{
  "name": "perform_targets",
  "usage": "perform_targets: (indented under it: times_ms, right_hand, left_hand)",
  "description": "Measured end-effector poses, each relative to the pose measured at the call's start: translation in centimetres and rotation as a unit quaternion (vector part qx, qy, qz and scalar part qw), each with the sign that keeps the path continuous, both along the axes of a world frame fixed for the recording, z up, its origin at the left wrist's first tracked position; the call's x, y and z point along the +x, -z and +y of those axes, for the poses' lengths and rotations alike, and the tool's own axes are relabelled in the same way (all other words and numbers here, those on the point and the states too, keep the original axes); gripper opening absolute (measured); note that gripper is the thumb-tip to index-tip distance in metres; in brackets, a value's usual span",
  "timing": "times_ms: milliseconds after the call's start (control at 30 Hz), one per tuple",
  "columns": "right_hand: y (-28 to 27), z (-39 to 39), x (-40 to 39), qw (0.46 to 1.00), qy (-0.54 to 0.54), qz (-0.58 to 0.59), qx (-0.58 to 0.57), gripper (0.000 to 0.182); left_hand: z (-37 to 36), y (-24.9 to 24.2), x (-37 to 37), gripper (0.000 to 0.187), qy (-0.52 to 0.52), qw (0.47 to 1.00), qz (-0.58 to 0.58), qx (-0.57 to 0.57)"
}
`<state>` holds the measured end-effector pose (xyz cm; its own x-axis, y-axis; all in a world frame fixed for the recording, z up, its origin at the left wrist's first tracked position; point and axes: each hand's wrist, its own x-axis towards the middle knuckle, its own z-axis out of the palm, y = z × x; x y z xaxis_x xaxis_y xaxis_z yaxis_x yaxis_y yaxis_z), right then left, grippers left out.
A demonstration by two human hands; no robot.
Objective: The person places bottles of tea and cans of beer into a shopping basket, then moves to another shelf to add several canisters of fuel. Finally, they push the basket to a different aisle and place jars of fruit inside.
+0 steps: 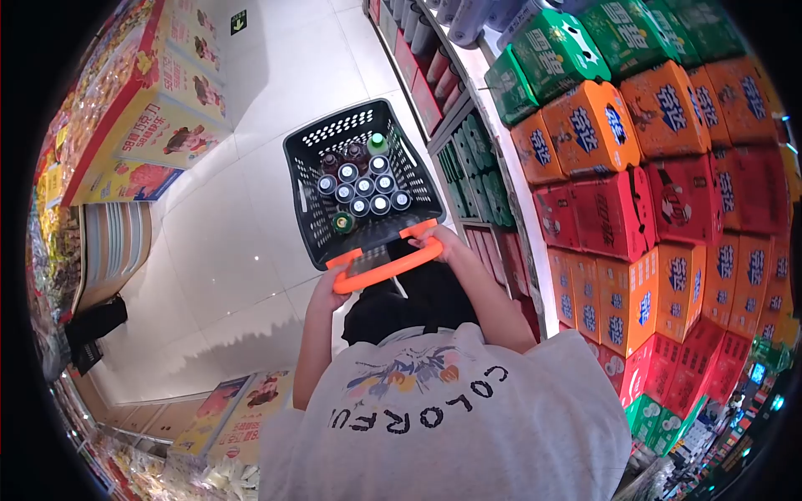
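Note:
A black plastic shopping basket [298, 188] with perforated walls is in front of my body. My left hand [329, 286] is closed around the left end of its orange handle [391, 271]. Near the handle's right end, my right hand [441, 244] grips the same bar. Inside the basket stand several bottles with pale round caps [363, 185], grouped close together. Dark bottles [357, 152] are behind them. A green-capped bottle [378, 142] is at the back right, and another green bottle [343, 222] sits at the near left.
Stacked drink cartons in green [555, 50], orange [585, 129] and red [614, 213] line the right side. At left is a candy display [180, 125] with printed panels. Pale floor tiles [217, 259] run between them. A green arrow sign [239, 22] marks the floor ahead.

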<state>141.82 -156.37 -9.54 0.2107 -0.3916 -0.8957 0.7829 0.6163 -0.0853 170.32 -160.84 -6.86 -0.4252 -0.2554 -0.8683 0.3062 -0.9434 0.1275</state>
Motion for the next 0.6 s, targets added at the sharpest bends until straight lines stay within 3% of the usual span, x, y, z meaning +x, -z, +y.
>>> perform_targets:
  times_ms: [200,267,333,400,467,500,533,567,600]
  right_hand:
    - [-0.8,-5.2,-0.1,0.998,0.05,-0.001,0.038,0.036]
    - [-1.1,-5.7,-0.3,0.997,0.079,-0.002,0.017,0.035]
    - [-0.7,-6.5,-1.3,0.994,0.067,-0.071,0.048,0.036]
    - [-1.4,-6.8,-1.2,1.0,0.014,-0.008,0.02,0.037]
    - [-3.8,-8.2,-1.2,0.991,-0.108,0.073,0.007,0.04]
    - [-4.4,-8.6,-1.7,0.976,-0.189,0.105,-0.028,0.044]
    - [-7.2,-10.8,-2.9,0.903,-0.387,0.184,0.044,0.04]
    - [-9.1,-13.5,-4.1,0.827,-0.509,0.227,0.071,0.038]
    - [-9.3,-15.9,-5.0,0.734,-0.619,0.263,0.095,0.038]
  left_hand:
    - [-4.8,2.5,0.0,0.033,-0.029,0.998,-0.042,0.021]
    - [-5.5,4.4,0.9,0.028,0.014,0.999,-0.031,-0.021]
    - [-6.4,2.7,0.0,0.025,0.057,0.994,-0.071,-0.065]
    - [-8.0,1.0,-0.6,0.027,0.185,0.967,-0.162,-0.069]
    - [-11.6,-2.0,-1.0,0.032,0.487,0.834,-0.242,-0.098]
    - [-14.2,-1.5,-0.8,0.035,0.565,0.77,-0.269,-0.125]
    - [-16.8,-0.5,-0.5,0.038,0.638,0.698,-0.288,-0.151]
    - [-18.7,0.8,-0.4,0.041,0.701,0.621,-0.304,-0.172]
    - [-20.1,3.1,-0.5,0.04,0.649,0.537,-0.422,-0.335]
